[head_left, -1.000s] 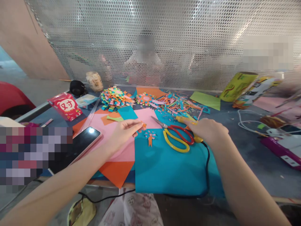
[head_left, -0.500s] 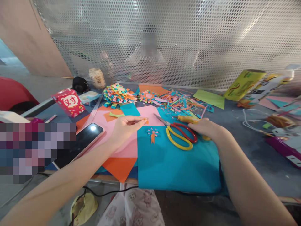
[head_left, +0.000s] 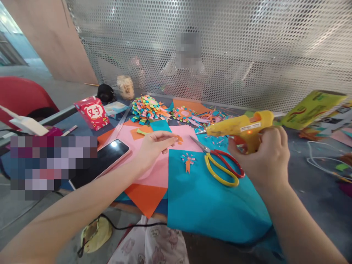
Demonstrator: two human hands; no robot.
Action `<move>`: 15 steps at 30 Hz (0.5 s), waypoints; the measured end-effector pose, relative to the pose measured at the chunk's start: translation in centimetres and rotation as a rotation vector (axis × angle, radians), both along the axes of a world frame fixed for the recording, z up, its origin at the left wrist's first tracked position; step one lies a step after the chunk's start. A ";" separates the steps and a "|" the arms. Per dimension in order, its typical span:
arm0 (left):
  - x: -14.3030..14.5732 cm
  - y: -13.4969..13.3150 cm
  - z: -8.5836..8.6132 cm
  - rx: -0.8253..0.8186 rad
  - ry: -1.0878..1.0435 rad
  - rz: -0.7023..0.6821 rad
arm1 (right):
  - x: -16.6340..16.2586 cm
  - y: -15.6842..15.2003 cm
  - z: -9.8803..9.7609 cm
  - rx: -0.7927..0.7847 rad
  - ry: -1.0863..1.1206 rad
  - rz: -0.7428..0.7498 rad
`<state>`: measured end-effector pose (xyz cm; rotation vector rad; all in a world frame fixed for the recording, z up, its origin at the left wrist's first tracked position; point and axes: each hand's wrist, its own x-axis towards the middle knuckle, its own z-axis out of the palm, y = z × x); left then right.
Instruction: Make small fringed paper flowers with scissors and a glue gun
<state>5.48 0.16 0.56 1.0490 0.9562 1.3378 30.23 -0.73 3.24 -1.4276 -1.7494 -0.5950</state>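
Glue gun [head_left: 239,127] now aloft, handle inside right fingers [head_left: 277,138]

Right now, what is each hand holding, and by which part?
The right hand grips the yellow glue gun by its handle. The left hand pinches a small orange paper scrap at its edge, between thumb and fingertips.
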 end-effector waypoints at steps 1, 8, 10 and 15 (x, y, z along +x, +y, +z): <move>0.0 0.0 0.1 -0.021 0.002 0.007 | -0.3 0.0 -0.6 0.075 -0.035 0.051; 0.0 0.3 -0.4 -0.097 -0.011 -0.027 | -1.1 -0.3 -1.8 0.247 -0.240 0.143; -0.1 0.4 -0.6 -0.105 -0.008 -0.034 | -1.0 -0.2 -1.7 0.273 -0.255 0.137; -0.1 0.4 -0.3 -0.091 -0.035 -0.036 | -1.0 -0.4 -1.5 0.271 -0.285 0.142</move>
